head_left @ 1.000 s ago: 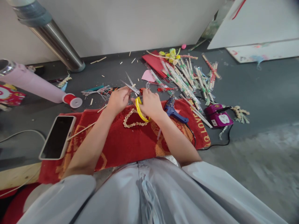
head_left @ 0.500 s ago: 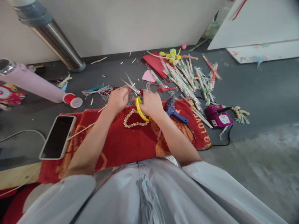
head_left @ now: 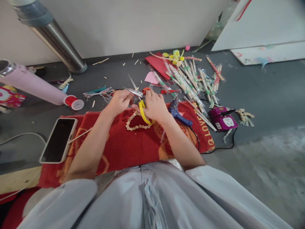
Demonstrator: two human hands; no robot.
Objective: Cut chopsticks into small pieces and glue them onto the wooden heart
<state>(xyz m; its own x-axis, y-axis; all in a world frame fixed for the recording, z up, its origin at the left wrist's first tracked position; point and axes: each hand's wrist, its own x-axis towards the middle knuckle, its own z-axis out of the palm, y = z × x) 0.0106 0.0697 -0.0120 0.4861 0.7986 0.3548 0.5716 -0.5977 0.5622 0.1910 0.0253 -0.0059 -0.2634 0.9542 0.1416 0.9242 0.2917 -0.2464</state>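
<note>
A: What lies nearest?
B: A red towel (head_left: 133,148) on the near side of the counter (head_left: 267,92), with a phone (head_left: 58,141) at its left end. A thin pale stick (head_left: 80,135) runs from beside the phone under the left forearm, which hides much of it.
A: And on the towel's far half?
B: A pale knobbly loop (head_left: 130,129) in the middle, partly covered by the scissors' yellow handle, and a blue glue gun (head_left: 179,116) to its right. A purple box (head_left: 222,118) sits just right of the towel.
A: The hands?
B: Just beyond the loop. The left hand (head_left: 120,101) is pinched closed on the stick; its tip shows by the blades. The right hand (head_left: 156,108) curls around the handles of the scissors (head_left: 140,94), whose blades stand apart, pointing far left.
A: Farther off?
B: Left, a red spool (head_left: 71,101) against a pink tumbler (head_left: 33,83). Right, wrapped sticks (head_left: 184,78) heaped near a red packet (head_left: 156,62). At the far left, a steel flask (head_left: 63,46).
</note>
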